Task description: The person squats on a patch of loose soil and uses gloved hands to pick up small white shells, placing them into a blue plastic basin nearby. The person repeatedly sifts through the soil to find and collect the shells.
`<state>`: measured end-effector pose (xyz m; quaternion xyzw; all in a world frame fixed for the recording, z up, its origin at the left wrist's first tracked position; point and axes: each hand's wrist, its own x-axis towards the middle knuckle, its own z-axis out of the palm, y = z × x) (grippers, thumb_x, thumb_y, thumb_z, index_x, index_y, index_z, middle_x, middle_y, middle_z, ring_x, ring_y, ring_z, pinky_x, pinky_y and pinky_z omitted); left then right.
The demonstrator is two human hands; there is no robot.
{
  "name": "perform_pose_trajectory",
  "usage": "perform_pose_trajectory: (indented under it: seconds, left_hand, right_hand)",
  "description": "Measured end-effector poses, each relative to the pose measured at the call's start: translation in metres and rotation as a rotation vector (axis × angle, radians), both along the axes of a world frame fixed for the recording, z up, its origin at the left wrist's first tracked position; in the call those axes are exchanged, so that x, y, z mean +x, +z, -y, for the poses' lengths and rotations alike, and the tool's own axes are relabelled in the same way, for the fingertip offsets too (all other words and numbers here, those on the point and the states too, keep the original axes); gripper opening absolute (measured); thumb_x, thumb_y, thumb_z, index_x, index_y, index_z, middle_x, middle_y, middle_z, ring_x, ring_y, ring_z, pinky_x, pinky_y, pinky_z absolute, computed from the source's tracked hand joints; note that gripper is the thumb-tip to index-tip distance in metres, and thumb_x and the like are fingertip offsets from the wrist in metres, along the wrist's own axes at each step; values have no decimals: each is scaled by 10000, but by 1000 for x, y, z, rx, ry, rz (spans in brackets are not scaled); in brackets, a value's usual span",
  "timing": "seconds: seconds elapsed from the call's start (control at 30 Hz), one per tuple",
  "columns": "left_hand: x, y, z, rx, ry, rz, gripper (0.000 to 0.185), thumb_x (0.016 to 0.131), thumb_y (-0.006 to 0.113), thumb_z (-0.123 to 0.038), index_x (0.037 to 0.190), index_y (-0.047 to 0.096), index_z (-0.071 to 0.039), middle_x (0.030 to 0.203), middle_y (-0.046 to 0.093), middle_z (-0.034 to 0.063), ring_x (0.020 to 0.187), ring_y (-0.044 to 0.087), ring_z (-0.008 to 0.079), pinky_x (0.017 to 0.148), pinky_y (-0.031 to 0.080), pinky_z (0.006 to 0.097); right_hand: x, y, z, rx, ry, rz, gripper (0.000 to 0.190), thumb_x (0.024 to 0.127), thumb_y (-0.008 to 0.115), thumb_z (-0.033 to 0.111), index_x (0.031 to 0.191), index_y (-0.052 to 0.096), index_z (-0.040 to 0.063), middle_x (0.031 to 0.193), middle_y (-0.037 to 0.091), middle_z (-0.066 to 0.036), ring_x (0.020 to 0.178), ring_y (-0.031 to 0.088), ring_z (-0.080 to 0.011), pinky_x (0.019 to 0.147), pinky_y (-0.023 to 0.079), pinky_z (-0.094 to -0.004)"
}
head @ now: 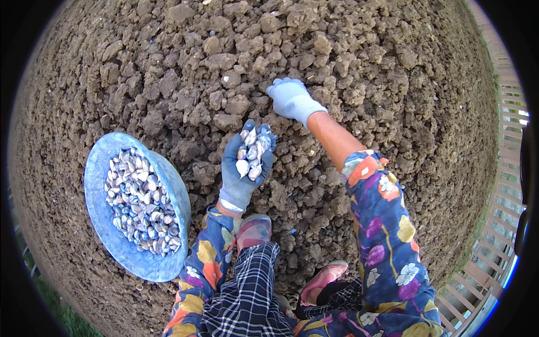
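My left hand [245, 168], in a grey-blue glove, is cupped palm up around several garlic cloves [254, 152]. Further up and to the right, my right hand [290, 97] in a pale glove reaches down to the cloddy soil [189, 84]. Its fingertips are curled against the clods, and whether they pinch anything is hidden. Left of my left hand, a blue basin [99, 210] leans on the soil, holding many more garlic cloves [143, 198].
My feet, in pinkish-red shoes [254, 231], stand on the soil close below my hands. A slatted fence [501, 202] runs along the right rim of the view. Green grass [67, 314] shows at the lower left.
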<state>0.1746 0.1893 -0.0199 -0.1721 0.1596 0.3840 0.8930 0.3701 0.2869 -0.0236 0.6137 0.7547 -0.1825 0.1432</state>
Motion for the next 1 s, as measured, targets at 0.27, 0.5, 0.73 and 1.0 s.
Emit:
perform_pose_trajectory:
  seconds: [0.27, 0.5, 0.73, 1.0]
  left_hand:
    - [-1, -8, -5, 133, -31, -41, 363, 939, 562, -218, 1292, 577, -135, 1303, 591, 104, 1183, 577, 300, 850, 576, 481]
    - [8, -3, -3, 85, -23, -47, 319, 938, 571, -237, 1235, 621, -135, 1275, 612, 81, 1187, 578, 276, 927, 538, 506]
    - [35, 19, -3, -102, -60, -313, 188, 971, 539, -298, 1015, 634, -142, 741, 630, -2, 498, 538, 127, 361, 408, 279]
    - [20, -18, 11, 78, -120, -110, 319, 968, 532, -318, 1205, 588, -113, 1189, 626, 67, 1099, 623, 247, 938, 541, 471]
  right_hand:
    - [0, 1, -7, -111, -43, -90, 364, 786, 525, 54, 1134, 636, 47, 1141, 639, -183, 1075, 612, -345, 930, 484, -441]
    - [14, 49, 47, 298, -168, -695, 283, 871, 590, 349, 1020, 702, 136, 1058, 668, -113, 1036, 619, -298, 924, 472, -430]
    - [-12, 71, 87, 290, 81, -271, 371, 764, 723, 338, 1075, 670, 144, 1045, 615, -54, 1079, 566, -266, 917, 441, -430]
    - [0, 55, 93, 301, 48, -456, 325, 747, 706, 211, 1065, 686, 151, 1085, 623, -71, 1030, 578, -299, 880, 476, -429]
